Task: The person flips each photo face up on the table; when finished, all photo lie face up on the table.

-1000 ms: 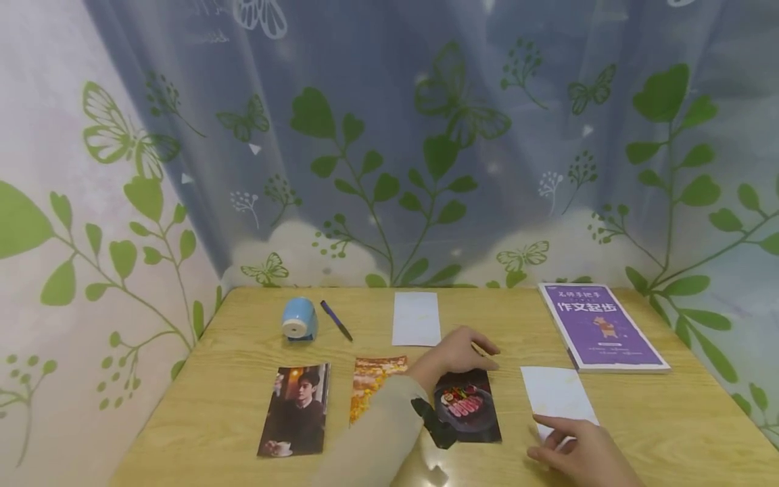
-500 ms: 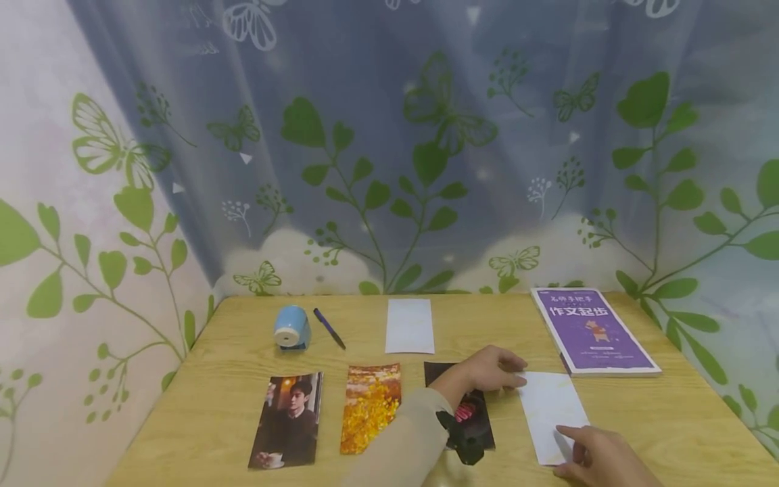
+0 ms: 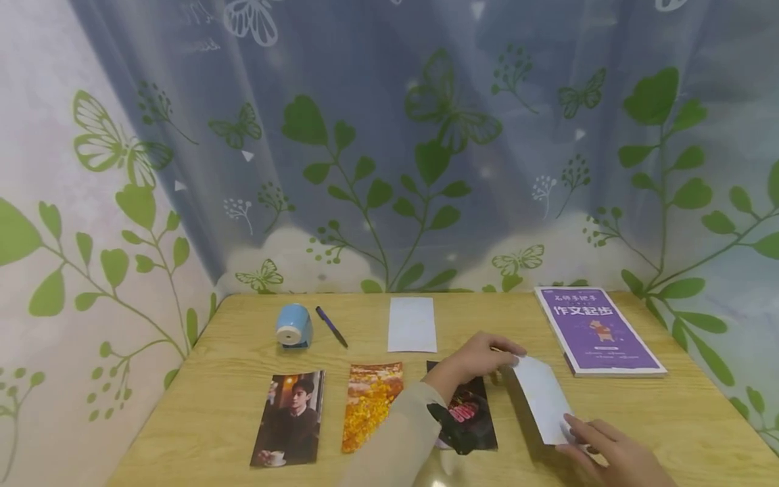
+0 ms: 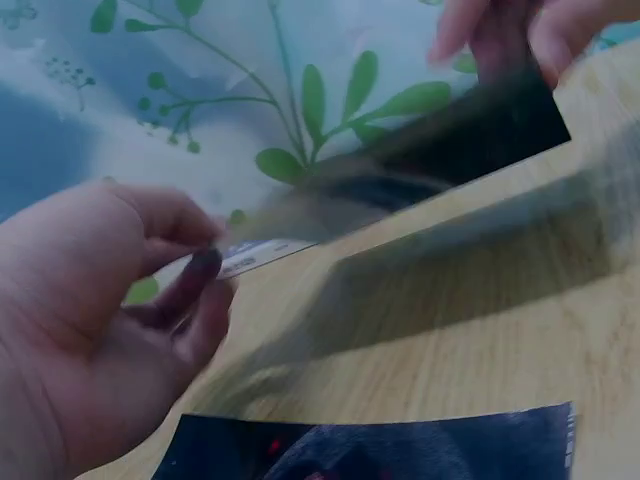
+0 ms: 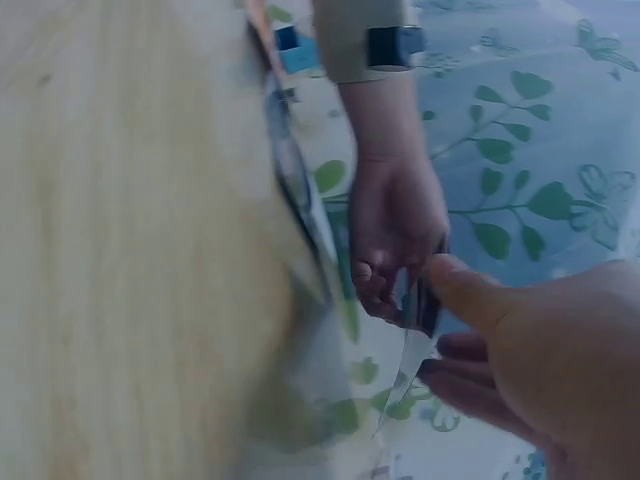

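Observation:
Between my hands is a photo print (image 3: 541,392), its white back upward and lifted clear of the table. My left hand (image 3: 477,358) pinches its far left corner, and my right hand (image 3: 617,453) holds the near right corner between thumb and fingers. From below, in the left wrist view, the dark picture side (image 4: 470,160) shows, blurred. Under my left forearm lies a food photo (image 3: 481,423), partly covered by the sleeve and a black wrist strap. To its left are a yellow autumn-leaves photo (image 3: 365,406) and a photo of a seated person (image 3: 289,423).
At the back of the wooden table (image 3: 213,399) lies a white sheet (image 3: 412,325). Left of it are a pen (image 3: 331,327) and a blue rounded pencil sharpener (image 3: 295,326). A purple book (image 3: 599,331) lies at the back right. A patterned curtain (image 3: 365,149) hangs behind the table.
My left hand has moved right from above the food photo to the white-backed print. The print has risen off the table and tilted, now held by both hands.

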Action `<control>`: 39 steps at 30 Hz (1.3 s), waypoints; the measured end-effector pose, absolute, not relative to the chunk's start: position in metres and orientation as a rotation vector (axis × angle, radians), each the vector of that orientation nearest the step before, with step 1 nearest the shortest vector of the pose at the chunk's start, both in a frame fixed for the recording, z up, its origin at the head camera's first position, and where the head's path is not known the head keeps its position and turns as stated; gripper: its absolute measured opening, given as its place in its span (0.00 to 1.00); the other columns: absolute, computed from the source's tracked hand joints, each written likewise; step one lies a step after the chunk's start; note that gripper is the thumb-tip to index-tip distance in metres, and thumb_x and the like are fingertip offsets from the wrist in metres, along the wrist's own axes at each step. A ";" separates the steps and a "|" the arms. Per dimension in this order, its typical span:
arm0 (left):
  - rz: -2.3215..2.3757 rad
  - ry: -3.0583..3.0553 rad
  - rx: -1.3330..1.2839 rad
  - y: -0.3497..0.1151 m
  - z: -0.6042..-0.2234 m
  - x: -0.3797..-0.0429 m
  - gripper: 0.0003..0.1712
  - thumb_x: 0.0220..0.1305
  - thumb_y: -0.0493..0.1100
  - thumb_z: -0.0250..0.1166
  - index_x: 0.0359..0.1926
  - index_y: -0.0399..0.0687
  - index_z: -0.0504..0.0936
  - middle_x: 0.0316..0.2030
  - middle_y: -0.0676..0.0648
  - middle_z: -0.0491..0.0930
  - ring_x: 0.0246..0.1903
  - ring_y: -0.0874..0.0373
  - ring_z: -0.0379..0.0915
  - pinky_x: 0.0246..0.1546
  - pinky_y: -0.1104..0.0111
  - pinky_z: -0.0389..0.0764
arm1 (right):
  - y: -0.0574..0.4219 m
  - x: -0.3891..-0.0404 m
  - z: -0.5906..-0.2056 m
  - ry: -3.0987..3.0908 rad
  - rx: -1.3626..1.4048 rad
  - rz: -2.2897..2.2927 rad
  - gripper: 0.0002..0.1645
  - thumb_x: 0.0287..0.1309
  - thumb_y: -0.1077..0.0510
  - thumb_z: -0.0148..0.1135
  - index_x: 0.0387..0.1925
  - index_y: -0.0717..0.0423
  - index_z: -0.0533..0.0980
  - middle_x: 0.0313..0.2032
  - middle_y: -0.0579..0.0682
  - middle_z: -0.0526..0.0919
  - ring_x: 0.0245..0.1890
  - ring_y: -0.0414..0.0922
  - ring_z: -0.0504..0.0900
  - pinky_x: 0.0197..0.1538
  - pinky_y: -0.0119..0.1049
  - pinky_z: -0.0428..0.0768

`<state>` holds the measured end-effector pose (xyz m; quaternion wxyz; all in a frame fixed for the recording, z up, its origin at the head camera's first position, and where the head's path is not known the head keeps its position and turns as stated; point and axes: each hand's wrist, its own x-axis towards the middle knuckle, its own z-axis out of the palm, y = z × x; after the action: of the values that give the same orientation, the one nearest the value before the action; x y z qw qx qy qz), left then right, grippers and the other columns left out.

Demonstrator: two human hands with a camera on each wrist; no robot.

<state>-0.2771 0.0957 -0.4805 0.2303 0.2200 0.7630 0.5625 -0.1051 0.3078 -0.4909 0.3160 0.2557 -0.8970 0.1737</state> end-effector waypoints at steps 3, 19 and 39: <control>1.697 1.897 0.601 0.094 -0.478 -0.281 0.15 0.71 0.40 0.60 0.54 0.44 0.85 0.56 0.49 0.82 0.49 0.61 0.80 0.52 0.67 0.81 | 0.309 -0.105 -0.484 -2.173 0.693 0.454 0.33 0.69 0.35 0.51 0.46 0.59 0.85 0.27 0.44 0.87 0.26 0.27 0.82 0.29 0.16 0.76; 1.858 1.971 0.681 0.111 -0.476 -0.282 0.23 0.65 0.34 0.67 0.61 0.50 0.82 0.56 0.47 0.83 0.47 0.66 0.80 0.44 0.74 0.81 | 0.300 -0.098 -0.460 -2.436 0.084 0.813 0.28 0.47 0.69 0.75 0.54 0.66 0.81 0.26 0.58 0.87 0.22 0.12 0.73 0.23 0.15 0.74; 1.239 2.325 0.949 0.134 -0.501 -0.274 0.30 0.57 0.33 0.73 0.62 0.49 0.81 0.51 0.49 0.80 0.45 0.68 0.79 0.42 0.82 0.77 | 0.307 -0.110 -0.490 -3.036 -0.494 1.082 0.55 0.43 0.33 0.77 0.58 0.74 0.75 0.29 0.49 0.88 0.27 0.39 0.84 0.31 0.34 0.80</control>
<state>-0.2739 0.1340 -0.5012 0.1700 0.3338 0.8182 0.4361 -0.1098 0.3067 -0.4898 -0.0596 -0.1512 -0.9295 0.3312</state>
